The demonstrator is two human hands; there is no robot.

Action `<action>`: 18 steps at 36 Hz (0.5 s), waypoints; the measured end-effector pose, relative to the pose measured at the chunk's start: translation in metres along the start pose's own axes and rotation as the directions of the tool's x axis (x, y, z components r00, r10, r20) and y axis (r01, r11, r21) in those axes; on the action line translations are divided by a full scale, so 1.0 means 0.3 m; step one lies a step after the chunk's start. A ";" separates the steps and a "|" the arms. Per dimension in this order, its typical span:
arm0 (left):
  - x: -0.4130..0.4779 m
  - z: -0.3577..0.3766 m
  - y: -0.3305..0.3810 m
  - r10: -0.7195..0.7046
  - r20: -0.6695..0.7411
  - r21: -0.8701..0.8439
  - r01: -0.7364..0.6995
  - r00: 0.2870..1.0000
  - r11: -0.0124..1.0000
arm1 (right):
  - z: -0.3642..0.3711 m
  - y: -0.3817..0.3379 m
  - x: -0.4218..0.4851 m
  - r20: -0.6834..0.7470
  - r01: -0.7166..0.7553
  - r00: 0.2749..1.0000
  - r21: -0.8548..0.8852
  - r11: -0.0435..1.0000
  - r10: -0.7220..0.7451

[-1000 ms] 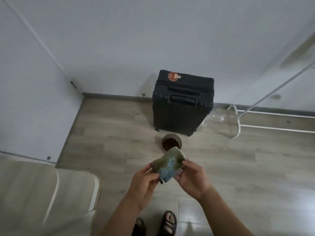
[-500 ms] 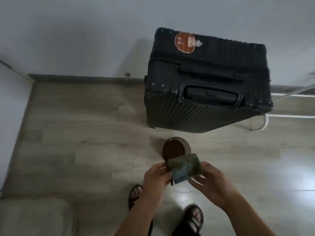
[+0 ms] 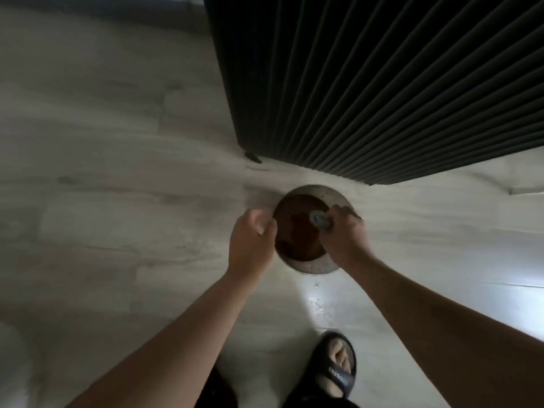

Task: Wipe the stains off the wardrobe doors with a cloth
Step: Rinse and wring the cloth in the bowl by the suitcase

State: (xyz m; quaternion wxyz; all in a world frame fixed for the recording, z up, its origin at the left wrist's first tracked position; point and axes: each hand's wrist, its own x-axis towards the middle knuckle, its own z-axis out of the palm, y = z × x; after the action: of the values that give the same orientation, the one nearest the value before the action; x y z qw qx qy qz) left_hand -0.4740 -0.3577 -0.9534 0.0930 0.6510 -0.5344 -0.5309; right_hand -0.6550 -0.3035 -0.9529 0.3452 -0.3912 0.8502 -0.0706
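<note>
The cloth [image 3: 319, 220] was bunched in the right hand [image 3: 343, 237], whose fingers were clenched around it; only a small blue-grey fold showed past the knuckles. This hand held the cloth over the right side of a round metal bowl [image 3: 312, 267] that stood on the wood-pattern floor [image 3: 117, 201] and contained a brown liquid [image 3: 297, 231]. Whether the cloth touched the liquid could not be determined.

The left hand [image 3: 253, 240] was positioned over the bowl's left rim with its fingers curled into a loose fist; nothing was visible in it.

A black ribbed suitcase [image 3: 382, 83] stood just beyond the bowl. A black sandal [image 3: 338, 366] at the lower edge carried white lettering on its strap, upside down and not fully legible
</note>
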 end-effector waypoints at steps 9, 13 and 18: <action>0.218 0.101 -0.138 0.391 0.120 0.035 -0.397 0.913 0.917 | 0.334 0.063 0.247 0.330 0.172 0.944 -0.422 0.890 -0.026; 0.312 0.054 -0.139 0.524 0.154 0.075 -0.539 0.837 0.839 | 0.368 0.050 0.308 0.426 0.289 0.904 -0.530 0.798 -0.044; 0.440 -0.031 -0.074 0.646 0.167 0.166 -0.667 0.745 0.727 | 0.375 0.039 0.321 0.496 0.421 0.863 -0.596 0.684 -0.098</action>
State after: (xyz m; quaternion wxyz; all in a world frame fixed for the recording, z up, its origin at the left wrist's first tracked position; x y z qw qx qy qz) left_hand -0.4713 -0.4576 -1.0429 0.1779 0.3993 -0.7879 -0.4338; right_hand -0.6337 -0.3473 -1.0932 0.3379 -0.6156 0.6517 0.2866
